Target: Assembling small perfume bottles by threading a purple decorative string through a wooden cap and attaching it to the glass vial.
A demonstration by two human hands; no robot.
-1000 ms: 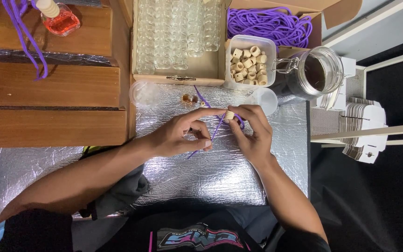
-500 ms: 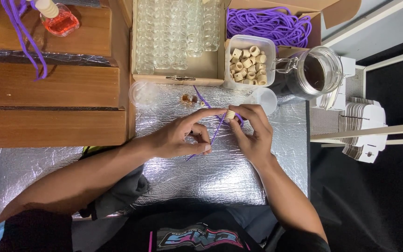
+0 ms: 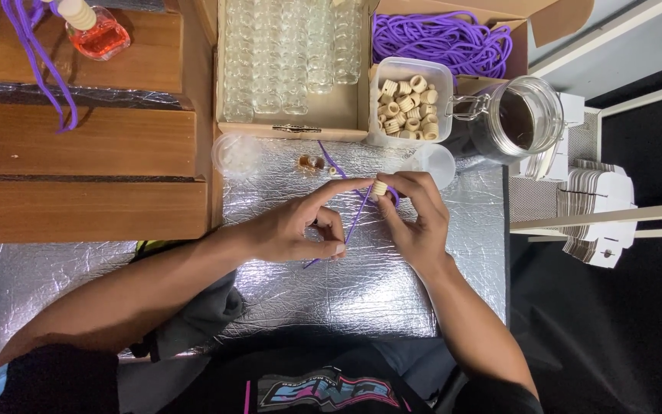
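Purple cord (image 3: pixel 358 217) runs between the two hands, low over the shiny silver worktop (image 3: pixel 392 284). One end lies on the silver sheet up near the wooden box, and the other end pokes out below the left hand.

A small wooden bead (image 3: pixel 379 188) sits on the cord. The right hand (image 3: pixel 417 222) is closed on the bead, with its fingertips pinching it from the side. The left hand (image 3: pixel 296 228) is closed too. Its thumb and one finger pinch the cord lower down, and its pointing finger stretches out to touch the bead.

Behind the hands stands a wooden box (image 3: pixel 293 115) full of little clear glass bottles (image 3: pixel 289 54). Just beside it is a clear tub (image 3: pixel 409 100) with many more wooden beads in it. A cardboard box (image 3: pixel 499 31) behind the tub holds a big heap of purple cord. A glass jar (image 3: pixel 519 119) with a wire clasp stands to the right of the tub. A small clear cup (image 3: pixel 237 153) and a white cup (image 3: pixel 436 162) sit on the silver sheet near the hands, one on each side.

On the wooden shelf (image 3: pixel 78 138) to the left is a little bottle of red liquid (image 3: pixel 99 32) with a purple cord hanging down from it. A stack of white cards (image 3: pixel 599 215) sits far to the right.
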